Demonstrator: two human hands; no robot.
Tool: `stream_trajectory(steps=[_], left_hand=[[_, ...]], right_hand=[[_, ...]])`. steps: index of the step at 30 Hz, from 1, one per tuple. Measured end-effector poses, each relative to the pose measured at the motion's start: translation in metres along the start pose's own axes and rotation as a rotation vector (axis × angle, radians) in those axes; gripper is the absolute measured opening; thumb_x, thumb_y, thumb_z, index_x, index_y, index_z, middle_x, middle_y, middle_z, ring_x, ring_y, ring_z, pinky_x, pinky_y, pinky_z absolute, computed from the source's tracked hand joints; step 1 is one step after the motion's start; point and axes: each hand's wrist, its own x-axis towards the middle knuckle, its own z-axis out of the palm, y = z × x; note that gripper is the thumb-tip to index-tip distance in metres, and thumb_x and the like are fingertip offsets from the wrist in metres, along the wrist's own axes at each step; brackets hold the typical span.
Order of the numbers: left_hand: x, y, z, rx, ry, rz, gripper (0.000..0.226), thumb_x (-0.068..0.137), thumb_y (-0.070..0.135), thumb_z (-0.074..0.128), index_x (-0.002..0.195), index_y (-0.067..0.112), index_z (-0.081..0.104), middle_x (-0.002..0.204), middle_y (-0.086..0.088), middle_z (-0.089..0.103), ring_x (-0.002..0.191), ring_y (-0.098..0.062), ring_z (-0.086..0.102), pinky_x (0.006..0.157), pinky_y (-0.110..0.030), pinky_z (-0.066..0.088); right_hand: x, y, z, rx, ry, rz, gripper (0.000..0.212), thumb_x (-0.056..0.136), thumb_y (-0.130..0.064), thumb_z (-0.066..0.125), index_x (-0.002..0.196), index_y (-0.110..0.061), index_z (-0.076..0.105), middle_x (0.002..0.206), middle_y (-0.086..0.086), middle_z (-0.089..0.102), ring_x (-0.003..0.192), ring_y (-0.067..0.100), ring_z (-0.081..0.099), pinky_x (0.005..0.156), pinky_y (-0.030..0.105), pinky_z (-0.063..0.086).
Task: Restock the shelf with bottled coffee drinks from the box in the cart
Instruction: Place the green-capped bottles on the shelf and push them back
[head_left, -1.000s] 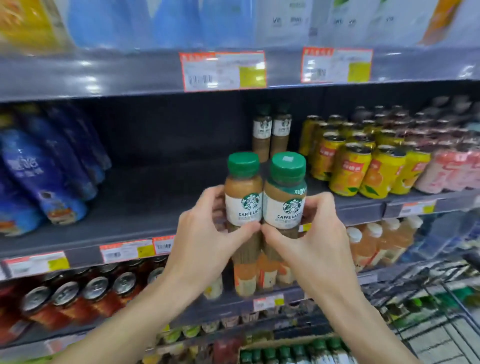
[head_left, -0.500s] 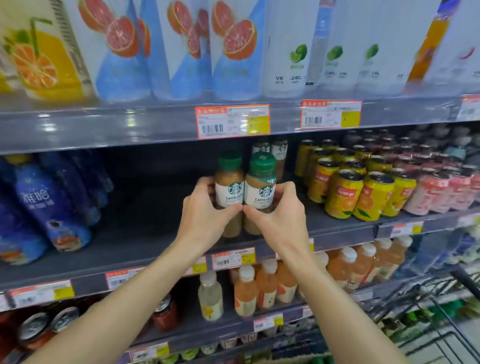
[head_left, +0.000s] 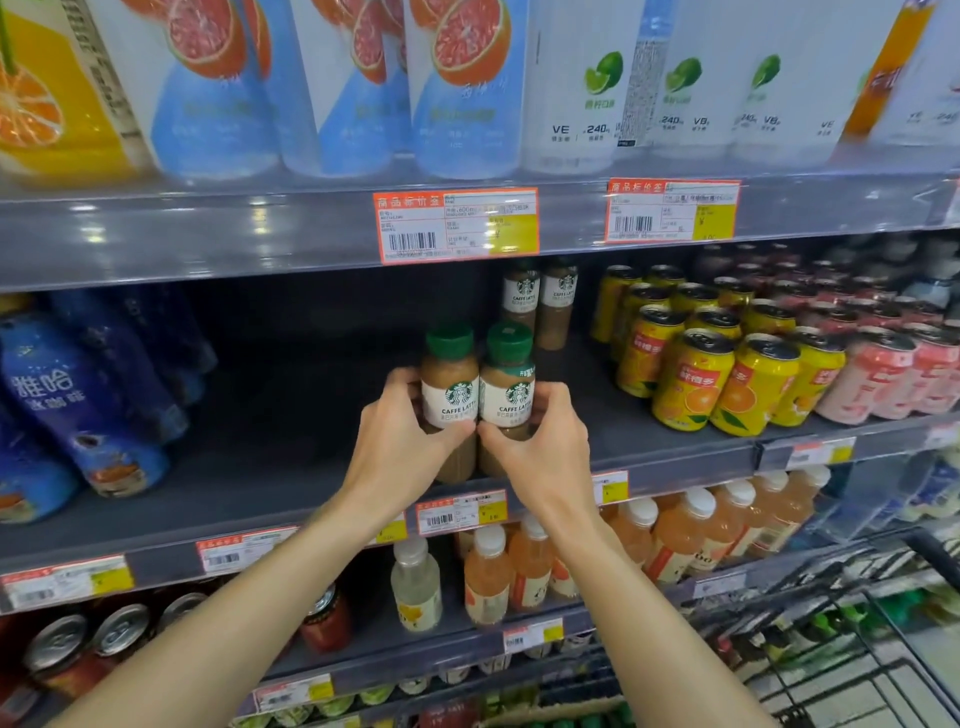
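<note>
step: placing. left hand (head_left: 402, 449) grips left coffee bottle (head_left: 450, 400), right hand (head_left: 540, 452) grips right coffee bottle (head_left: 508, 397), both upright at shelf (head_left: 270, 467) front, touching. next: slide back toward rear bottles (head_left: 540, 301), let go.

Single head-worn view, close to the shelf (head_left: 270, 467) (facing it squarely), tilted slightly down

I see two tan plastic coffee bottles (head_left: 477, 400) with green caps and white logo labels, yellow metal cans (head_left: 691, 382) printed with oranges, pink cans (head_left: 872, 382), and a dark grey shelf (head_left: 291, 415).
</note>
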Motion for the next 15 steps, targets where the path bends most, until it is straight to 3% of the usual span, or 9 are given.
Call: stream_trajectory(steps=[5,9,12,15], left_hand=[[-0.003,-0.011,0.002,-0.038,-0.008,-0.012,0.059,0.072,0.023,0.083,0.120,0.026,0.049,0.103,0.018,0.064,0.097,0.003,0.063,0.086,-0.028,0.056],[-0.007,-0.013,0.003,-0.067,-0.007,0.020,0.063,0.072,0.029,0.083,0.125,0.026,0.048,0.108,0.019,0.064,0.100,0.008,0.061,0.084,-0.016,0.052],[-0.007,-0.016,0.003,-0.025,-0.014,0.047,0.061,0.072,0.038,0.082,0.124,0.026,0.052,0.110,0.018,0.065,0.102,0.008,0.060,0.083,-0.013,0.051],[-0.006,-0.018,0.003,-0.001,-0.014,0.042,0.054,0.073,0.038,0.081,0.119,0.026,0.055,0.105,0.018,0.066,0.097,0.010,0.060,0.077,-0.010,0.050]], right_hand=[[-0.006,0.006,0.001,0.007,-0.001,-0.030,0.055,0.074,-0.037,0.081,0.119,-0.032,0.049,0.115,-0.015,0.060,0.110,0.007,0.056,0.091,0.038,0.053],[-0.018,0.010,0.002,0.032,0.029,-0.050,0.066,0.080,-0.029,0.079,0.135,-0.029,0.043,0.125,-0.016,0.053,0.116,0.001,0.052,0.095,0.022,0.048],[-0.025,0.013,0.007,0.043,0.076,-0.074,0.058,0.082,-0.023,0.077,0.131,-0.026,0.046,0.117,-0.020,0.049,0.112,-0.005,0.051,0.089,0.010,0.044],[-0.018,0.013,0.014,0.027,0.099,-0.072,0.053,0.082,-0.021,0.077,0.126,-0.025,0.049,0.112,-0.019,0.049,0.108,-0.004,0.052,0.086,0.009,0.044]])
